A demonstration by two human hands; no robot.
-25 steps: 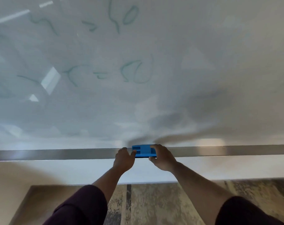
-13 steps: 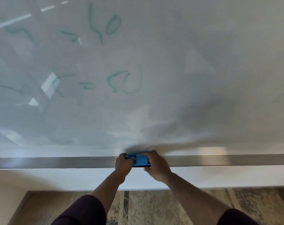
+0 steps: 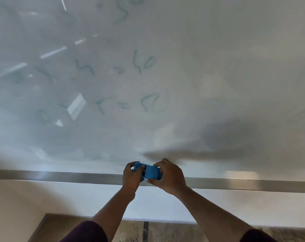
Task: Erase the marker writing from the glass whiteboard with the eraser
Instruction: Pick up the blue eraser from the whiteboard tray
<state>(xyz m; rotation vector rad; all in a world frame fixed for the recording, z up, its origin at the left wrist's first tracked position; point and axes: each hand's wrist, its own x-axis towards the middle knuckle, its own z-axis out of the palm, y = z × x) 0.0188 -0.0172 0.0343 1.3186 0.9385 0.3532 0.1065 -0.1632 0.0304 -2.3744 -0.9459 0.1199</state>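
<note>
1. Both hands hold the blue eraser at 6 o'clock, just above the metal tray.
2. The left hand clasps its left end; the right hand clasps its right end.
3. Green marker writing lies at 12 o'clock on the glass whiteboard.

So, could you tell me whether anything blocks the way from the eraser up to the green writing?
Nothing visible does. Both hands hold the blue eraser just above the metal ledge, and only bare glass lies between it and the green writing.
</note>
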